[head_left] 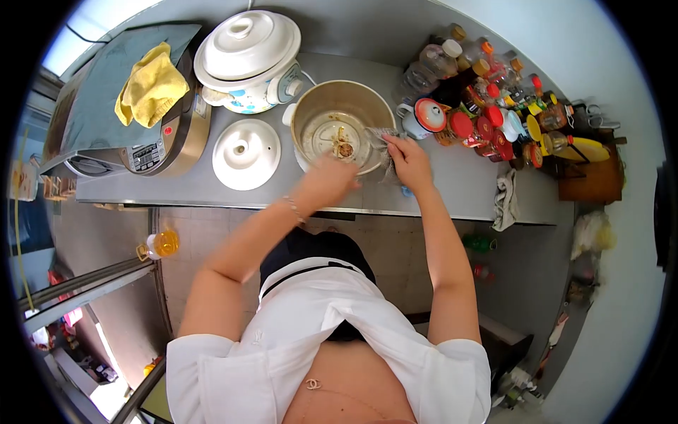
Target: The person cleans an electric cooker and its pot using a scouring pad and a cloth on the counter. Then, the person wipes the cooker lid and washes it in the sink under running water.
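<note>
A deep pot (311,102) with a beige inside stands on the counter, its lid off. A little liquid and some brown and yellowish bits of food (345,150) lie at its bottom. My left hand (326,185) is over the pot's near rim, smeared by motion, so I cannot tell whether its fingers hold anything. At the rim's right side my right hand (412,164) is closed on a crumpled, greyish, see-through plastic bag (385,145). Part of that bag hangs against the pot's outside.
A white lid (246,154) lies left of the pot. Behind it stands a lidded white ceramic cooker (247,49). Further left, a yellow cloth (153,85) lies on a covered appliance (166,141). Several bottles and jars (484,131) crowd the right, near a white enamel mug (426,116).
</note>
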{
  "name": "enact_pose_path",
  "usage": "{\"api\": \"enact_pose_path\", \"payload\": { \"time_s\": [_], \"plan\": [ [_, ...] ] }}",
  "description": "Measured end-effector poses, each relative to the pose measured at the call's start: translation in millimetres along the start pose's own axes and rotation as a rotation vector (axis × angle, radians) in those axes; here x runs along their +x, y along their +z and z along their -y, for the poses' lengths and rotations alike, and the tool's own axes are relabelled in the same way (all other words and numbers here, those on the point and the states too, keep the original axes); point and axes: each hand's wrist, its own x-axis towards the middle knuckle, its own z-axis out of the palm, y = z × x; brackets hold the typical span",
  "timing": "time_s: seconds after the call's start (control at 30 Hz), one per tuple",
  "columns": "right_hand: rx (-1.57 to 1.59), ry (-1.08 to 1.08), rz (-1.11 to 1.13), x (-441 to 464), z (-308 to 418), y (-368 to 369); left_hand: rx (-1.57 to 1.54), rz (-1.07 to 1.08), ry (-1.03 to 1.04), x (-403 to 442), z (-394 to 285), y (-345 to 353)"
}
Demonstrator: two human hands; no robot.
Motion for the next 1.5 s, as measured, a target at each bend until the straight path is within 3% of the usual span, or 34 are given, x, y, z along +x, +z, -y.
{"api": "enact_pose_path", "payload": {
  "time_s": [0.03, 0.13, 0.17, 0.33, 0.43, 0.6, 0.73, 0.83, 1.03, 1.13, 1.23, 1.33, 1.5],
  "plan": [
    [0.043, -0.012, 0.029, 4, -8, -1, 0.083, 0.015, 0.140, -5, 18, -12],
    [0.270, -0.007, 0.022, 15, -23, 8, 0.130, 0.125, 0.280, -8, 56, -29],
    [0.360, -0.003, 0.004, 16, -26, 11, 0.135, 0.125, 0.254, -8, 55, -28],
    [0.171, 0.079, -0.308, -32, 20, 46, 0.158, 0.047, 0.193, -11, 48, -19],
    [0.177, 0.134, -0.160, -47, 35, 41, 0.078, -0.068, 0.232, -16, 41, -13],
    [0.181, 0.075, -0.265, 8, -4, 23, 0.073, -0.126, 0.229, -14, 39, -5],
    [0.393, 0.105, -0.317, -43, 22, 52, 0.118, -0.112, 0.197, -15, 36, -7],
    [0.372, 0.163, -0.171, -36, 21, 40, 0.067, -0.134, 0.219, -16, 39, -4],
    [0.578, 0.166, -0.167, 32, -18, 30, 0.037, -0.147, 0.200, -16, 35, -5],
    [0.591, 0.161, -0.232, -23, 3, 43, 0.047, -0.177, 0.198, -14, 36, -5],
    [0.537, 0.211, -0.107, -29, 6, 42, 0.040, -0.201, 0.206, -14, 35, -7],
    [0.551, 0.247, -0.046, 30, -20, 24, 0.033, -0.173, 0.204, -13, 36, -6],
    [0.631, 0.248, -0.170, -4, -9, 40, 0.059, -0.170, 0.172, -15, 34, -4]
  ]
}}
